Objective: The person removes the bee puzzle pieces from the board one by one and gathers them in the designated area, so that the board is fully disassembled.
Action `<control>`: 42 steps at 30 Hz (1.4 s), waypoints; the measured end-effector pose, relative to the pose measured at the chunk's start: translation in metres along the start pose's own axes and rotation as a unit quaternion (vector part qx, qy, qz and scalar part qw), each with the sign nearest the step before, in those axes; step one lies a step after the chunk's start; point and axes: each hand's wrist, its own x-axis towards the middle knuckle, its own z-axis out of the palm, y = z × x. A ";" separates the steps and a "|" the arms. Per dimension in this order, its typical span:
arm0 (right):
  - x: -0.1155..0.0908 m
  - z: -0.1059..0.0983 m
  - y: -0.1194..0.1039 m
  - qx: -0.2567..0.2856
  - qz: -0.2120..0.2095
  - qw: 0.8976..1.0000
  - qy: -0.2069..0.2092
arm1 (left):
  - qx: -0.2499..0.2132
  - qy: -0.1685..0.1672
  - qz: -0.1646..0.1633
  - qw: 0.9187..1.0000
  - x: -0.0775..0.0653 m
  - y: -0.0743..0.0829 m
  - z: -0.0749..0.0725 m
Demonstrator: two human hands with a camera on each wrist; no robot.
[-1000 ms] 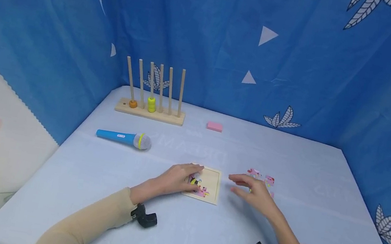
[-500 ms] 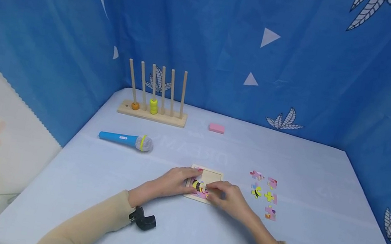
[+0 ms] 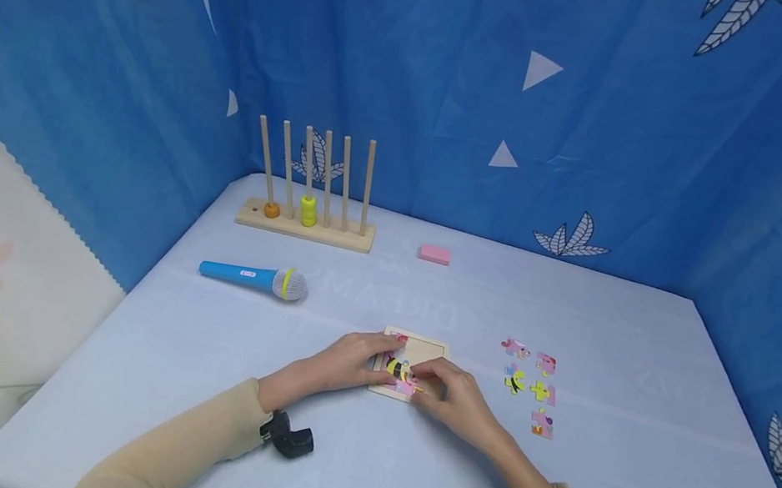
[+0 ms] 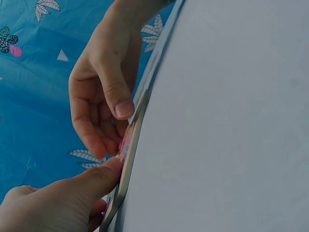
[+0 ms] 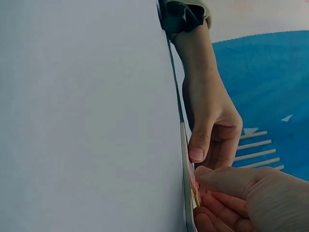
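Observation:
A small square wooden jigsaw puzzle board lies on the table, part of it covered by pink and yellow pieces with a bee picture. My left hand holds the board at its left side, thumb and fingers spread over the pieces; the left wrist view shows that thumb on the board. At the board's right side my right hand has curled thumb and fingers round a pink-and-yellow puzzle piece low in the frame. Fingers hide much of that piece. In the right wrist view the board's edge runs beside both hands.
Several loose puzzle pieces lie to the right of the board. A blue toy microphone lies at the left, before a wooden peg rack with orange and yellow beads. A pink block sits farther back, near the blue curtain.
My right hand has come left from beside the loose pieces to the board, uncovering them, and its fingers have closed in over the board's lower right. The left hand stays on the board.

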 end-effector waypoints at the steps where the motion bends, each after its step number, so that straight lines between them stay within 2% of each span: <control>1: 0.000 0.001 0.000 0.001 -0.001 1.000 0.000 | -0.001 0.000 0.000 1.000 0.000 0.000 0.000; 5: 0.000 0.001 -0.001 0.007 -0.007 1.000 -0.003 | -0.004 -0.002 -0.001 1.000 0.000 0.002 0.000; 15: 0.002 0.000 -0.001 -0.031 -0.032 0.999 -0.007 | -0.010 -0.005 -0.003 1.000 0.001 0.004 -0.001; 20: -0.001 -0.012 0.001 -0.026 -0.029 0.999 0.001 | -0.010 -0.007 -0.003 1.000 0.001 0.004 -0.001; 26: -0.024 -0.053 0.018 -0.013 0.006 1.000 0.008 | -0.012 -0.007 -0.006 1.000 0.002 0.006 -0.003; 31: -0.054 -0.083 0.039 -0.042 -0.010 0.999 0.032 | -0.011 0.001 -0.009 1.000 0.000 0.005 -0.005; 35: -0.071 -0.094 0.053 -0.047 -0.024 0.998 0.031 | -0.010 0.007 -0.017 1.000 -0.001 0.004 -0.006; 42: -0.084 -0.098 0.063 -0.036 0.001 0.999 0.027 | -0.016 0.004 -0.013 1.000 0.001 0.003 -0.004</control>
